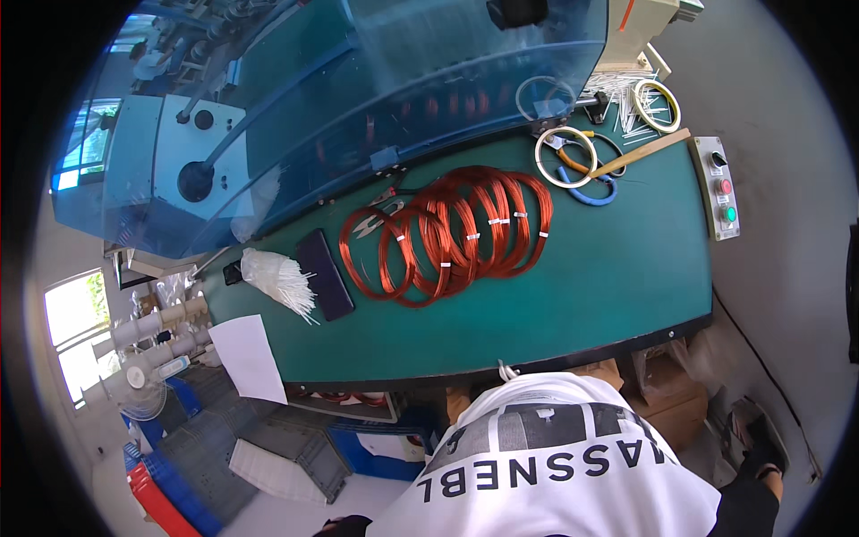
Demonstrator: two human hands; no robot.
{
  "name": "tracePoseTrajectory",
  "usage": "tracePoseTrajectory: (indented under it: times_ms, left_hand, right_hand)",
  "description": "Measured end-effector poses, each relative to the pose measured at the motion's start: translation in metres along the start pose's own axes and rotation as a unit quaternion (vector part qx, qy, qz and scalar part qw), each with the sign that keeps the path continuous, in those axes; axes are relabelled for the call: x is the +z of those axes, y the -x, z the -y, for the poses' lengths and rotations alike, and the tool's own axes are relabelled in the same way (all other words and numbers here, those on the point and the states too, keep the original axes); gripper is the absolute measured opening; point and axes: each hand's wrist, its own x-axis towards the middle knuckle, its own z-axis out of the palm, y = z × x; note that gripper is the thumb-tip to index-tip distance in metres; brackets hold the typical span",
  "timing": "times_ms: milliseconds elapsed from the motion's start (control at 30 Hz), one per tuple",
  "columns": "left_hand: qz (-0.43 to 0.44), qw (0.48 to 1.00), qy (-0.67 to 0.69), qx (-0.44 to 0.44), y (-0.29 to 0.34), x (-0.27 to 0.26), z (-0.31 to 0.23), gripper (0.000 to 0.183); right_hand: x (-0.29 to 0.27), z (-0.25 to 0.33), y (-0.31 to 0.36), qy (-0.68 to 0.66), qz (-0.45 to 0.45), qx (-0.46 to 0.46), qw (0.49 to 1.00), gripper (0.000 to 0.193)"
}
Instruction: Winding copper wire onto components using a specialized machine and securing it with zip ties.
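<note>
Neither my left hand nor my right hand can be made out in the head view. My white shirt (564, 465) with dark print fills the lower middle, and dark clothing shows at both sides of it. In front of me, several coils of red-brown wire (470, 237), tied with small white bands, lie overlapping on the green table (591, 277). Partly behind the coils are small snips (380, 219). A dark flat case (326, 276) lies left of the coils, beside a clear bag of thin white strips (277, 280).
Behind the coils stands a machine with a transparent blue cover (358, 134). At the right are tape rolls (658, 106), blue-handled pliers (591, 186), a wooden stick (644, 152) and a control box (718, 188). White paper (249, 358) overhangs the left edge; grey crates (286, 456) stand below.
</note>
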Motion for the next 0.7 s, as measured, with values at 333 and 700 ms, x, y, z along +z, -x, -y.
tracePoseTrajectory:
  times_ms: [333,700]
  left_hand:
    - [0.050,0.995,-0.072,-0.044,-0.052,0.113,0.047,0.037]
    - [-0.633,0.668,0.171,0.352,-0.011,-0.063,-0.174,0.011]
  right_hand:
    - [-0.081,0.276,-0.027,-0.113,-0.226,-0.128,0.959,0.034]
    - [-0.384,0.425,0.249,-0.253,-0.589,-0.474,0.603,0.020]
